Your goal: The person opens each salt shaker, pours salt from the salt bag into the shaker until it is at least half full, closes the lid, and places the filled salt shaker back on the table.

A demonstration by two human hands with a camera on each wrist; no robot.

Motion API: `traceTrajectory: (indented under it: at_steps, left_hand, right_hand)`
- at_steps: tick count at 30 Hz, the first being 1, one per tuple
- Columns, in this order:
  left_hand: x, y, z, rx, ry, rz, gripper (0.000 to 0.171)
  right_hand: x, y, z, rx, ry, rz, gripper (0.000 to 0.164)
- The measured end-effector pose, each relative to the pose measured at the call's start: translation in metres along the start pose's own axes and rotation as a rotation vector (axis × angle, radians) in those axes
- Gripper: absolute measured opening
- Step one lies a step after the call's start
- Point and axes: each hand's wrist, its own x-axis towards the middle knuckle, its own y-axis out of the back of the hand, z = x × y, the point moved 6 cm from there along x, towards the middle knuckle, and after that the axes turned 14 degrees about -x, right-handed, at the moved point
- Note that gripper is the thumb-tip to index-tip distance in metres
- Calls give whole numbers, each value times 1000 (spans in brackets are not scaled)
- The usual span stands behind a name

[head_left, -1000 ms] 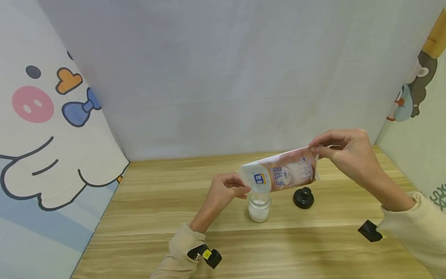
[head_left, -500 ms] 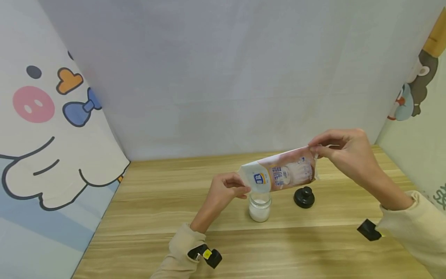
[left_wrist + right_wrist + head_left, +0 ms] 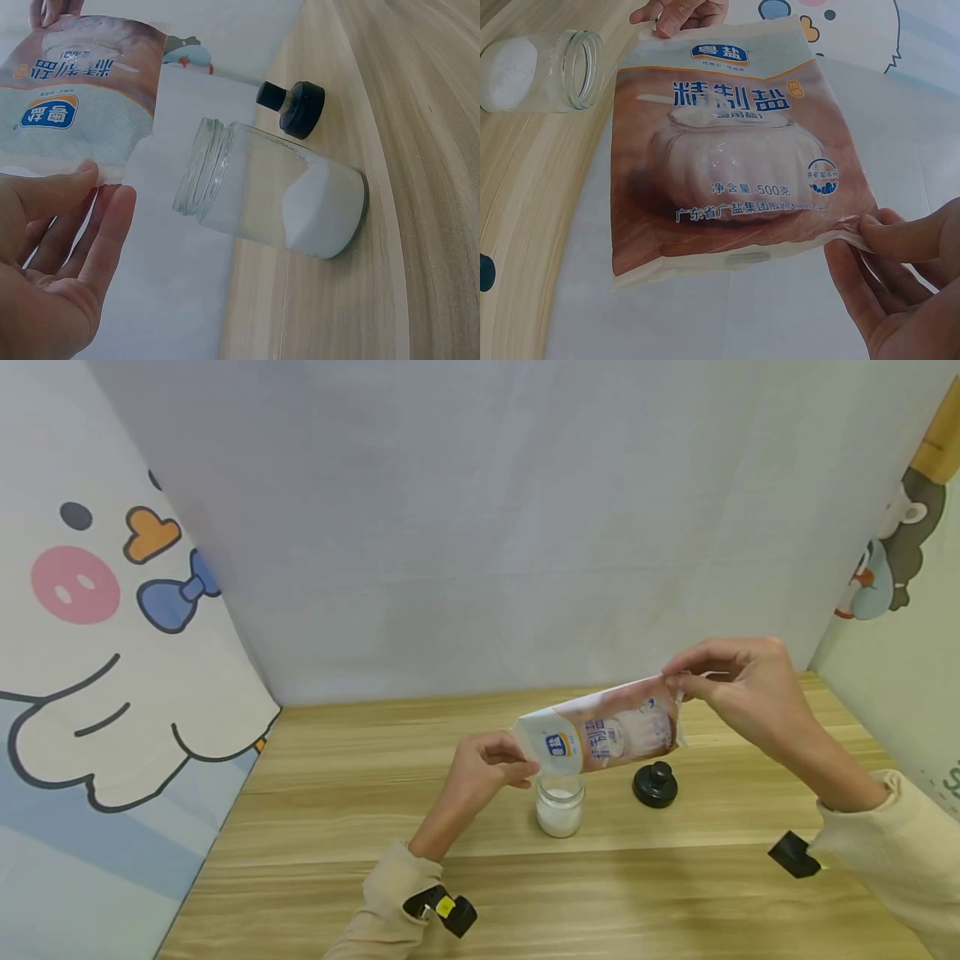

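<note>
We hold the bag (image 3: 600, 733) slanted — left grip (image 3: 482, 774) pinching its lower end, right grip (image 3: 756, 695) its upper corner — above the jar (image 3: 558, 816), lid (image 3: 655, 786) nearby.

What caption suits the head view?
Left hand and right hand hold a bag above the table, near an open jar and lid.

Desk (image 3: 315, 827): light wood look, streaky grain running side to side
Backdrop (image 3: 487, 527): plain greyish sheet, faint creases, kinda fills the middle
Left panel (image 3: 45, 860): huge white cartoon critter (image 3: 150, 693), pink oval patch (image 3: 75, 585), orange heart-ish shape (image 3: 150, 533), blue bow tie (image 3: 168, 603)
Right panel (image 3: 900, 693): pale green, brownish cartoon figure (image 3: 903, 564) up top, mustard bit (image 3: 937, 447) in the corner
</note>
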Motion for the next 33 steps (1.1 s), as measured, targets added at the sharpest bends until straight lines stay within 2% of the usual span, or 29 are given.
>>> traceTrajectory:
  at_steps: [33]
  left_hand:
    - [0, 0, -2, -1, 32, 9, 12]
  right_hand:
    - [0, 0, 0, -10, -17, -11, 7]
